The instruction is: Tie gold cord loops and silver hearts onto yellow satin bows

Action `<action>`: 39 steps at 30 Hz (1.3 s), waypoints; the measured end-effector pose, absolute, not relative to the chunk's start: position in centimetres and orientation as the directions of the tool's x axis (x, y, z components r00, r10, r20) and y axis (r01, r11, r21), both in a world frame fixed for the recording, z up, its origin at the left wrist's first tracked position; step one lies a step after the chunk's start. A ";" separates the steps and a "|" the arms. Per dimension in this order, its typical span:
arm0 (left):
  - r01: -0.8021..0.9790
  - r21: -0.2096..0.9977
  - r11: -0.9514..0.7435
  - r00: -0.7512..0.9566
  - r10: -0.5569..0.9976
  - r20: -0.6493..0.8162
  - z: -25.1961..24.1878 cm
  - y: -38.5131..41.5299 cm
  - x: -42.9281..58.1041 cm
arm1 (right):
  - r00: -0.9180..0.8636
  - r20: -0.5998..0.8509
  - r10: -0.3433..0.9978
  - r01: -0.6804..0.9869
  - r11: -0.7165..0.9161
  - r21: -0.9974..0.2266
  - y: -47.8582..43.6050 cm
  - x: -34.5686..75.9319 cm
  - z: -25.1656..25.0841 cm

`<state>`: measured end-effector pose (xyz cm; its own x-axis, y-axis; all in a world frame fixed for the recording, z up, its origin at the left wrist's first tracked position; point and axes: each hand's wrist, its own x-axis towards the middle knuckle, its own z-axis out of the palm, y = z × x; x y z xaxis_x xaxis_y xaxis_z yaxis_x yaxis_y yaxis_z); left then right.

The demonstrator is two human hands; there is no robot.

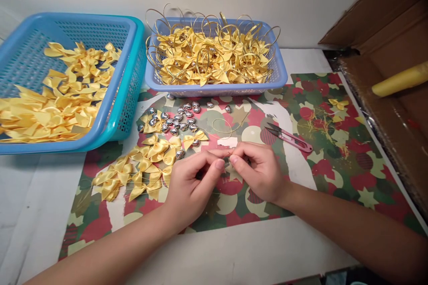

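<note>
My left hand (194, 182) and my right hand (259, 169) meet over the patterned sheet, fingertips almost touching. Each is closed in a pinch. Whatever lies between the fingertips is too small to make out. Just beyond them a thin gold cord (221, 119) curls in a loop. Several silver heart-shaped beads (183, 126) lie scattered past my left hand. Near its wrist and knuckles sits a loose pile of yellow satin bows (157, 149), with one bow (195, 139) apart beside the beads. Pink-handled thread snips (289, 137) rest beyond my right hand, blades pointing left.
At the left stands a blue basket (131, 53) of yellow bows, nested in a turquoise one (135, 71). A periwinkle basket (217, 90) at the back holds bows with gold wire loops. Thread scraps (321, 129) lie right. A cardboard box (377, 60) borders the right side.
</note>
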<state>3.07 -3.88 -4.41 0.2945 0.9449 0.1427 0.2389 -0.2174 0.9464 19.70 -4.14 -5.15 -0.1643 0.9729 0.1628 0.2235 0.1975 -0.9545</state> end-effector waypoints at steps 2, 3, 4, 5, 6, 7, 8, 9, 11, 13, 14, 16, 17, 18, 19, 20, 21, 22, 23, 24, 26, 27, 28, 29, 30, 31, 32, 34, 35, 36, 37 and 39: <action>0.253 0.953 -0.164 0.263 0.960 0.095 -4.3 -3.7 3.2 | -0.165 0.157 0.974 0.229 0.193 -0.954 -4.2 19.7 -5.2; 0.258 0.956 -0.140 0.247 0.966 0.075 -4.3 -3.7 3.2 | -0.164 0.156 0.974 0.230 0.192 -0.954 -4.2 19.7 -5.2; 0.257 0.959 -0.120 0.230 0.971 0.060 -4.3 -3.6 3.3 | -0.163 0.155 0.974 0.231 0.190 -0.954 -4.2 19.7 -5.2; 0.252 0.962 -0.101 0.215 0.976 0.046 -4.3 -3.6 3.3 | -0.161 0.153 0.975 0.232 0.188 -0.954 -4.2 19.7 -5.2; 0.245 0.966 -0.085 0.203 0.979 0.035 -4.3 -3.5 3.4 | -0.160 0.152 0.975 0.233 0.187 -0.954 -4.2 19.7 -5.2; 0.239 0.968 -0.069 0.193 0.981 0.022 -4.3 -3.5 3.4 | -0.158 0.150 0.976 0.234 0.185 -0.954 -4.2 19.7 -5.2; 0.236 0.970 -0.054 0.184 0.983 0.010 -4.4 -3.5 3.4 | -0.157 0.148 0.976 0.236 0.183 -0.954 -4.2 19.6 -5.2; 0.237 0.971 -0.041 0.176 0.984 -0.001 -4.4 -3.5 3.5 | -0.157 0.146 0.977 0.239 0.181 -0.954 -4.2 19.6 -5.2; 0.247 0.969 -0.022 0.167 0.986 -0.021 -4.5 -3.5 3.5 | -0.157 0.147 0.977 0.248 0.183 -0.951 -4.2 19.6 -5.2; 0.250 0.968 -0.017 0.161 0.987 -0.024 -4.5 -3.4 3.6 | -0.157 0.153 0.976 0.255 0.190 -0.948 -4.2 19.6 -5.2; 0.248 0.968 -0.018 0.159 0.987 -0.023 -4.5 -3.4 3.7 | -0.157 0.157 0.975 0.259 0.194 -0.946 -4.2 19.6 -5.2; 0.243 0.970 -0.017 0.155 0.988 -0.022 -4.5 -3.4 3.7 | -0.156 0.160 0.975 0.262 0.197 -0.945 -4.2 19.6 -5.2; 0.240 0.971 -0.013 0.154 0.988 -0.025 -4.5 -3.4 3.8 | -0.158 0.159 0.975 0.262 0.197 -0.945 -4.2 19.6 -5.2; 0.236 0.972 -0.008 0.153 0.988 -0.029 -4.5 -3.4 3.8 | -0.159 0.159 0.974 0.261 0.197 -0.945 -4.2 19.6 -5.2; 0.232 0.973 -0.001 0.154 0.987 -0.035 -4.5 -3.4 3.8 | -0.160 0.161 0.974 0.260 0.198 -0.945 -4.2 19.6 -5.2; 0.229 0.973 0.003 0.155 0.987 -0.039 -4.5 -3.4 3.8 | -0.161 0.163 0.973 0.258 0.201 -0.945 -4.2 19.6 -5.2; 0.227 0.974 0.006 0.158 0.987 -0.043 -4.5 -3.4 3.7 | -0.163 0.165 0.973 0.256 0.204 -0.945 -4.2 19.6 -5.2; 0.227 0.974 0.007 0.160 0.986 -0.044 -4.5 -3.4 3.7 | -0.164 0.168 0.972 0.256 0.206 -0.945 -4.2 19.6 -5.2; 0.228 0.974 0.005 0.163 0.986 -0.044 -4.5 -3.4 3.7 | -0.164 0.169 0.972 0.256 0.207 -0.944 -4.2 19.6 -5.2; 0.229 0.973 0.002 0.164 0.986 -0.041 -4.5 -3.4 3.6 | -0.163 0.169 0.972 0.257 0.207 -0.944 -4.2 19.6 -5.2; 0.227 0.974 -0.005 0.168 0.985 -0.034 -4.5 -3.4 3.6 | -0.162 0.167 0.973 0.259 0.205 -0.944 -4.2 19.6 -5.2; 0.225 0.974 -0.008 0.170 0.985 -0.031 -4.4 -3.5 3.6 | -0.161 0.166 0.973 0.258 0.204 -0.944 -4.2 19.6 -5.2; 0.223 0.975 -0.012 0.173 0.985 -0.027 -4.4 -3.5 3.6 | -0.161 0.166 0.973 0.258 0.204 -0.944 -4.2 19.6 -5.2; 0.222 0.975 -0.015 0.175 0.984 -0.025 -4.4 -3.5 3.6 | -0.161 0.167 0.973 0.256 0.205 -0.945 -4.2 19.6 -5.2; 0.223 0.975 -0.018 0.178 0.984 -0.022 -4.4 -3.5 3.6 | -0.161 0.170 0.972 0.254 0.207 -0.945 -4.2 19.6 -5.2; 0.224 0.974 -0.023 0.181 0.983 -0.019 -4.4 -3.5 3.6 | -0.161 0.172 0.972 0.252 0.209 -0.945 -4.2 19.6 -5.2; 0.227 0.974 -0.027 0.184 0.983 -0.015 -4.4 -3.4 3.6 | -0.160 0.174 0.972 0.250 0.210 -0.945 -4.2 19.6 -5.2; 0.232 0.972 -0.036 0.189 0.982 -0.009 -4.4 -3.3 3.6 | -0.160 0.177 0.971 0.249 0.213 -0.945 -4.2 19.6 -5.2; 0.233 0.972 -0.040 0.189 0.982 -0.005 -4.4 -3.3 3.6 | -0.159 0.178 0.971 0.251 0.214 -0.944 -4.2 19.5 -5.2; 0.236 0.971 -0.043 0.189 0.982 -0.003 -4.4 -3.2 3.6 | -0.158 0.179 0.971 0.255 0.215 -0.943 -4.2 19.5 -5.3; 0.240 0.970 -0.045 0.186 0.983 0.000 -4.3 -3.2 3.6 | -0.157 0.180 0.971 0.259 0.217 -0.941 -4.2 19.5 -5.3; 0.253 0.966 -0.047 0.181 0.984 0.001 -4.3 -3.2 3.7 | -0.156 0.183 0.971 0.268 0.220 -0.938 -4.3 19.5 -5.3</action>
<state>3.67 -3.20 -4.29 0.1807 0.9835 0.0008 0.2526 -0.0471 0.9664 19.52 -4.25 -5.30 -0.1556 0.9706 0.1835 0.2683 0.2203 -0.9378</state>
